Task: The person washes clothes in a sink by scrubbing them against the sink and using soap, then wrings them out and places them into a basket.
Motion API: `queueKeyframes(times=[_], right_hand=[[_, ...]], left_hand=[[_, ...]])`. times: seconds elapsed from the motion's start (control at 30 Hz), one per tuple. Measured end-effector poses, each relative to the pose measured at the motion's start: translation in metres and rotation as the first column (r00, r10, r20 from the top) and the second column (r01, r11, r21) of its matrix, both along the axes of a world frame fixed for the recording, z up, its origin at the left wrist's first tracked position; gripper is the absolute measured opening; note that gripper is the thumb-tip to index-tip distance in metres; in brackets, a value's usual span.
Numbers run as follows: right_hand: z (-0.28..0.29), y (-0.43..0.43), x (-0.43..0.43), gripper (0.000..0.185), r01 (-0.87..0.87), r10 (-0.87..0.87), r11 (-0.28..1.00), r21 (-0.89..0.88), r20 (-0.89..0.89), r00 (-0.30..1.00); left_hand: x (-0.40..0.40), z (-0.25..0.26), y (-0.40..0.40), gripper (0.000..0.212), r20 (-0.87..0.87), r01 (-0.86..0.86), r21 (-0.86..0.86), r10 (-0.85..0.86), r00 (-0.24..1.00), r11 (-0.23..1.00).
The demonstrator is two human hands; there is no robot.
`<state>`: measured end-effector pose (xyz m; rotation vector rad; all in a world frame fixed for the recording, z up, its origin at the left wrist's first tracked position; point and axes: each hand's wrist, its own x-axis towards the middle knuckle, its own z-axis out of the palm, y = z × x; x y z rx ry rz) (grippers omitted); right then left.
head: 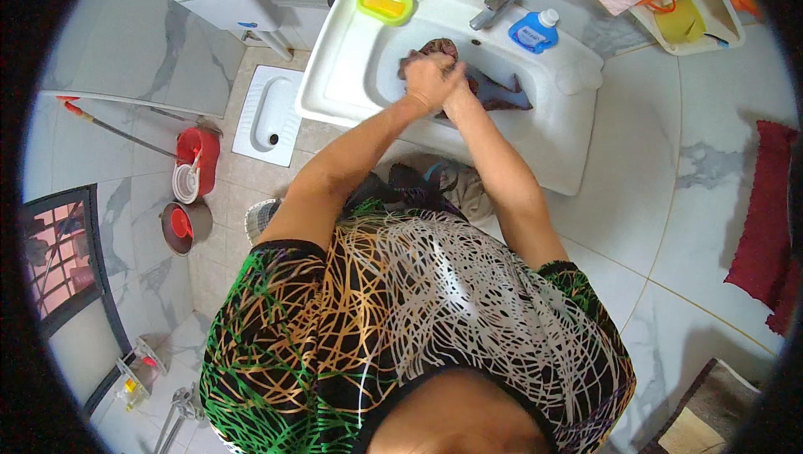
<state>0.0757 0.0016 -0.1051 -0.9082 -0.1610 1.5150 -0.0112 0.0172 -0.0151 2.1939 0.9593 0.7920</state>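
Both my hands are together over the bowl of a white ceramic washbasin (342,71) that holds cloudy bluish water (390,81). Bunched in my left hand (426,82) is a dark, reddish-brown patterned cloth (439,47). Pressed against it, my right hand (456,85) grips the same cloth, its fingers partly hidden and slightly blurred. Loose dark ends of the cloth trail through the water to the right. A chrome faucet (495,7) stands behind the bowl. To its right is a blue detergent bottle (533,32) with a white cap, bearing writing.
A lime-green soap dish (364,5) with an orange soap bar (384,5) sits at the basin's back left. Left of the basin lies a white squat toilet (295,103) in the floor. Farther left stand a red mop bucket (207,159) and a metal basin (199,234).
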Motion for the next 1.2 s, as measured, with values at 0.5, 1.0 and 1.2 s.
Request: queueKeyframes(times=[0.5, 1.0, 1.2], right_hand=[[0.094, 0.011, -0.053, 0.035, 0.140, -0.181, 0.926, -0.350, -0.085, 0.980], [0.104, -0.006, -0.036, 0.060, 0.019, -0.009, 0.981, -0.193, 0.051, 0.999], [0.095, -0.022, -0.053, 0.059, 0.200, -0.223, 0.937, -0.287, -0.051, 0.973]], left_hand=[[-0.024, 0.016, 0.044, 0.030, 0.005, -0.280, -0.360, 0.302, 0.953, 0.890], [-0.027, -0.036, 0.063, 0.046, 0.203, 0.044, -0.650, 0.118, 0.972, 0.759], [-0.050, -0.057, 0.077, 0.018, 0.214, -0.007, -0.898, 0.451, 0.867, 0.439]])
